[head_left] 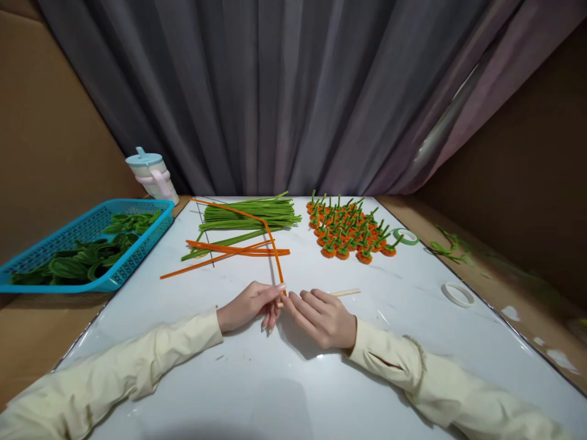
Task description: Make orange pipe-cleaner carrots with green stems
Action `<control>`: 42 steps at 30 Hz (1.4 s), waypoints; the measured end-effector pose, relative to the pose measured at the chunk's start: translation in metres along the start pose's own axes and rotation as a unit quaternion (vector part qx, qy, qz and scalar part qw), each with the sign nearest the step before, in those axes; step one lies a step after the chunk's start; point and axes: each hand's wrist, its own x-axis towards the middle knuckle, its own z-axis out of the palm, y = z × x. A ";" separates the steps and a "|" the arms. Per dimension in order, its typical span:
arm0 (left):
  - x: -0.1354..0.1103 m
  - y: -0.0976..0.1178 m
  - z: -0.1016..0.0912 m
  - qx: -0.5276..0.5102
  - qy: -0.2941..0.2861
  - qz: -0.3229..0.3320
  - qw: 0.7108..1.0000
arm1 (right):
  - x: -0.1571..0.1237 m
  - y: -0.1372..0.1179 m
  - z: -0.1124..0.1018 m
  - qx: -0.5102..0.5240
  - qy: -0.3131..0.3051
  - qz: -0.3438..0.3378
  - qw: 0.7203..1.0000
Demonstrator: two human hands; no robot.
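My left hand (250, 305) and my right hand (318, 318) meet at the middle of the white table (257, 379). Both pinch the near end of a long orange pipe cleaner (270, 241) that runs away from me and bends back to the left. A thin wooden stick (343, 293) lies under my right hand, its tip poking out to the right. My fingers are closed around the spot where cleaner and stick meet.
Green pipe cleaners (250, 215) and more orange ones (238, 249) lie behind my hands. Several small orange pieces with green stems (351, 235) sit at the back right. A blue basket (92, 229) holds green loops. Two tape rolls (457, 294) and a lidded cup (151, 174) stand nearby.
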 end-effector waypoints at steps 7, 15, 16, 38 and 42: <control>-0.002 0.011 0.005 -0.037 -0.054 -0.089 0.994 | -0.001 0.000 -0.002 -0.047 -0.005 0.043 0.998; -0.003 0.007 0.009 -0.208 -0.077 -0.170 0.960 | 0.000 0.002 0.001 -0.025 0.005 0.034 0.999; -0.003 0.007 0.010 -0.227 -0.072 -0.173 0.956 | 0.000 0.002 0.001 -0.023 0.006 0.035 0.999; -0.007 0.007 0.017 -0.138 -0.017 -0.081 0.987 | 0.000 0.000 0.007 0.035 0.001 0.143 0.989; -0.006 0.005 0.017 -0.080 -0.021 -0.058 0.995 | 0.000 0.001 0.004 0.032 0.002 0.121 0.992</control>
